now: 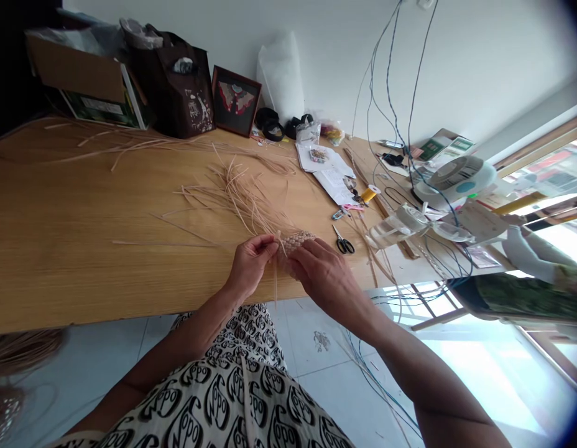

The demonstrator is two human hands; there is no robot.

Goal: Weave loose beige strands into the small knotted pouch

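Both my hands meet at the near edge of a wooden table (83,236). My left hand (250,264) pinches thin pale rattan strands (237,193) that fan out away from me across the tabletop. My right hand (323,270) is closed on a small woven rattan piece (298,239), its fingers curled over the near side. The two hands almost touch at the weave's left end. One loose strand hangs down between my hands past the table edge.
Black-handled scissors (343,241) lie just right of the weave. Papers (330,171), a yellow spool (369,195), a clear container (393,227), cables (400,124) and a white round device (456,177) crowd the right. A cardboard box (83,84), dark bag (176,87) and framed picture (235,99) stand along the wall.
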